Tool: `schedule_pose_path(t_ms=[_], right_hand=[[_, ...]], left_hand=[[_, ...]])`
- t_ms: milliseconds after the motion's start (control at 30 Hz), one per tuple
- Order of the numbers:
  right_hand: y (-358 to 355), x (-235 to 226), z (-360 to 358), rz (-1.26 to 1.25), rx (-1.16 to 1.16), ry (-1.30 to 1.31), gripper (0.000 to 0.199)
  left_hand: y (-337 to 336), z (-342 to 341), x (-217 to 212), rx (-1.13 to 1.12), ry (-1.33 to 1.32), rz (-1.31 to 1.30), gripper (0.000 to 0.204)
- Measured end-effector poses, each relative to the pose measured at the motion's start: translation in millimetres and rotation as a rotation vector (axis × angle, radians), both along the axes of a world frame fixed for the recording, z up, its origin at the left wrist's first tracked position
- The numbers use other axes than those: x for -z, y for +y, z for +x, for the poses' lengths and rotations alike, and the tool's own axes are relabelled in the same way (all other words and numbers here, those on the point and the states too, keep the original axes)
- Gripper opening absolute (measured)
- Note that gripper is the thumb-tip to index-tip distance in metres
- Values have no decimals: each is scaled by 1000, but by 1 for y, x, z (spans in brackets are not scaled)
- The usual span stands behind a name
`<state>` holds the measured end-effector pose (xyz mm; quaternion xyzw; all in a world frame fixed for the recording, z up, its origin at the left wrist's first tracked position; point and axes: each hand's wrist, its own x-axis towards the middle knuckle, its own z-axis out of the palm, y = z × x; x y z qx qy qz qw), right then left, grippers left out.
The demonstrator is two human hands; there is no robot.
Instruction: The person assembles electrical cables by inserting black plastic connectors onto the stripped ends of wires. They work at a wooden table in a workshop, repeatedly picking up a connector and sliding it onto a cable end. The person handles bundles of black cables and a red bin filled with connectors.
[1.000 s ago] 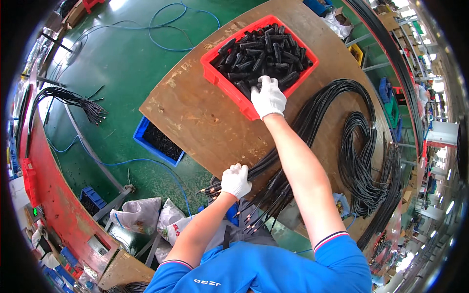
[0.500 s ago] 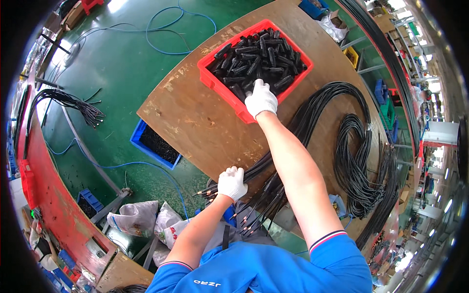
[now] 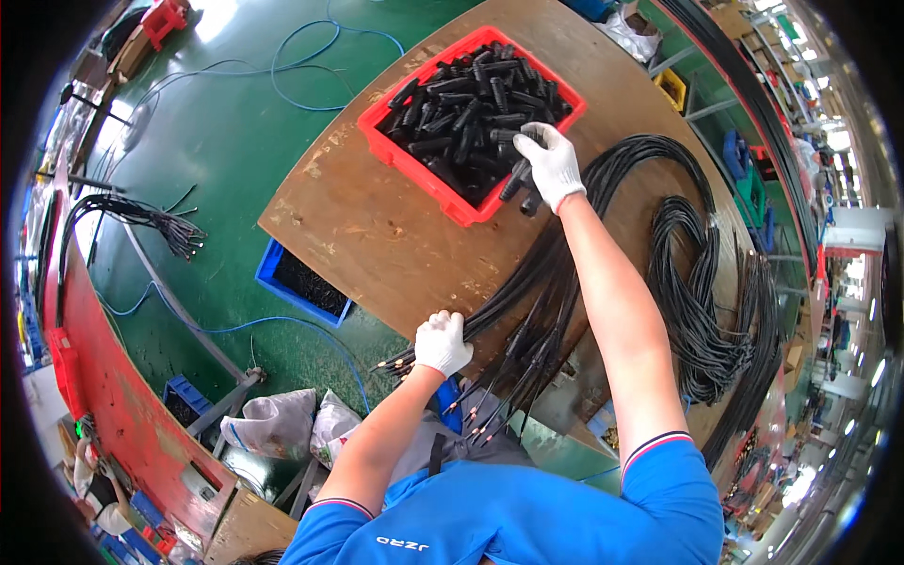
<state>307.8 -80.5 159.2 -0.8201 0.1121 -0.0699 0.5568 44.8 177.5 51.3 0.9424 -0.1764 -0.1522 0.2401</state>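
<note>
My gloved right hand [image 3: 554, 162] is closed around several black ribbed plastic sleeves [image 3: 515, 181], held just past the right rim of a red bin [image 3: 433, 191]. More sleeves of the same kind [image 3: 471, 99] fill that bin in a loose heap. Low at the table's near edge, my gloved left hand [image 3: 443, 343] grips a bundle of black cables [image 3: 499, 303]. Copper-coloured tips [image 3: 395, 362] stick out to the left of its fist. Other cable ends [image 3: 490, 414] hang over the edge between my arms, some with black sleeves on them.
The brown wooden table [image 3: 377, 245] carries the bin and a coiled cable bundle [image 3: 687, 311] at the right. Beside it on the green floor stands a blue bin [image 3: 292, 282] of small black parts. Stuffed sacks [image 3: 273, 424] sit lower left, near a red bench [image 3: 132, 414].
My right hand has come out of the red bin to the right, now with several black sleeves in its grasp. My left hand keeps its grip on the cables.
</note>
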Motion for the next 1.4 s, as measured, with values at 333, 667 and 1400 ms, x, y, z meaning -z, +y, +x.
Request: schedule_pose_path(t_ms=[333,667,1400], right_hand=[[-65,-10,-237,7,11,297,29],[-126,28,-333,-851,64,819,30],[-3,6,-419,443,-212,624,38]], left_hand=[[-17,4,-13,-43,172,237,32],[-15,20,-17,65,361,194,38],[-16,24,-49,-198,1411,-219,27]])
